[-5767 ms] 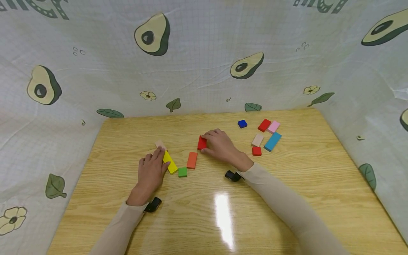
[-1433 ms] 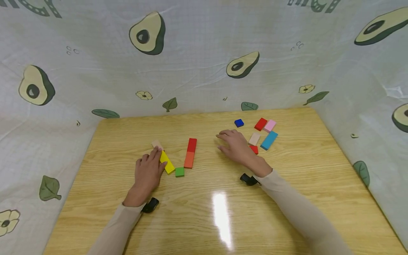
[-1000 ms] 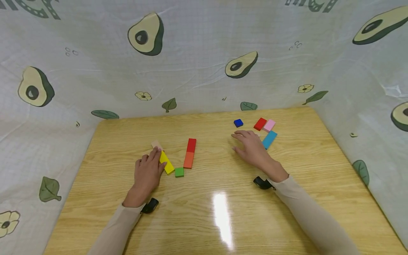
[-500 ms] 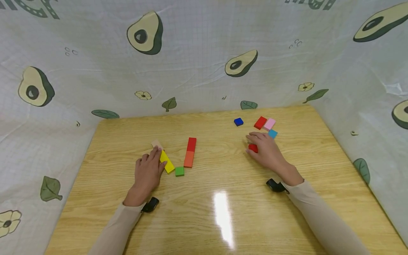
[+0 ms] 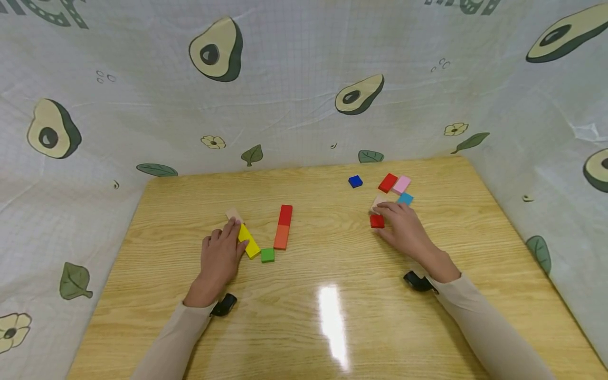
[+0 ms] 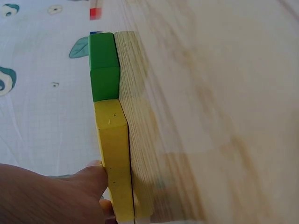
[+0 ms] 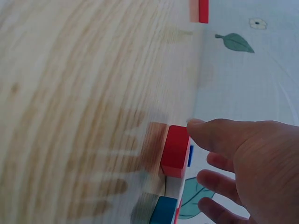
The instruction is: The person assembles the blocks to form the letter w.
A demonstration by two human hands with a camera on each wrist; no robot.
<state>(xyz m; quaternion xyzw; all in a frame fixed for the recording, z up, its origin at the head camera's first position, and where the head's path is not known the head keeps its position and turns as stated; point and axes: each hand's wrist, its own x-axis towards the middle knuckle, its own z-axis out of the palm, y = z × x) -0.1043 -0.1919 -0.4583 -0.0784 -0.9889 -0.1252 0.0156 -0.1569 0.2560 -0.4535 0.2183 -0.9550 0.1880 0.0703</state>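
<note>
My left hand (image 5: 219, 257) lies flat on the wooden table (image 5: 332, 327), its fingertips resting on a long yellow block (image 5: 250, 242). The left wrist view shows a finger (image 6: 88, 182) against that yellow block (image 6: 114, 158), with a green cube (image 6: 103, 65) at its end. A small beige block (image 5: 233, 214) sits just beyond the hand. My right hand (image 5: 402, 228) hovers low at the right cluster with loosely spread fingers. Its thumb tip (image 7: 198, 126) touches a small red cube (image 7: 175, 151) (image 5: 377, 221). The hand partly hides a beige block (image 5: 378, 200) and a light blue block (image 5: 406, 199).
An orange block (image 5: 282, 238) and a red block (image 5: 286, 215) lie end to end mid-table, beside the green cube (image 5: 267, 255). A dark blue cube (image 5: 355, 181), a red block (image 5: 387, 182) and a pink block (image 5: 401, 184) lie at the back right. Avocado-print cloth (image 5: 304, 95) walls the table in.
My right hand left the red block butted against the orange one, then crossed right to the cluster and came down by the small red cube. The left hand has stayed on the yellow block.
</note>
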